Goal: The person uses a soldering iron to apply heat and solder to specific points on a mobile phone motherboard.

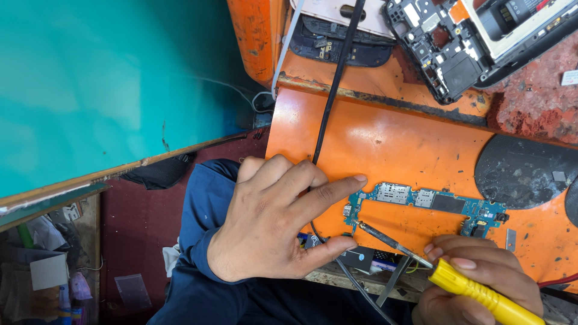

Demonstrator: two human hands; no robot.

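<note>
While the left hand (274, 225) lies flat-ish across the lower middle of the frame, its index finger stretches out to the right and the tip presses on the left end of a bare blue phone circuit board (428, 206). The thumb points the same way just below, so the fingers are spread apart and not gripping anything, just pinning the board down on the orange bench (397, 141).

Down in the lower right corner, the right hand (481, 283) is wrapped around the yellow handle of a soldering iron (442, 271), fingers closed tight on it. The iron's dark metal tip runs up and to the left and touches the lower left corner of the board, right between the left index finger and thumb.

The board itself sits long-ways, center right of the frame, with a couple of shiny metal card slots on top. A black cable (333, 90) comes down from the top of the frame and disappears under the left hand. Top right there's an opened phone frame (445, 48) with its guts showing, and another dark phone part (340, 45) beside it at top center. A round black pad (524, 171) sits at the right edge, just beside the board's right end. Big teal surface (102, 84) fills the upper left.
</note>
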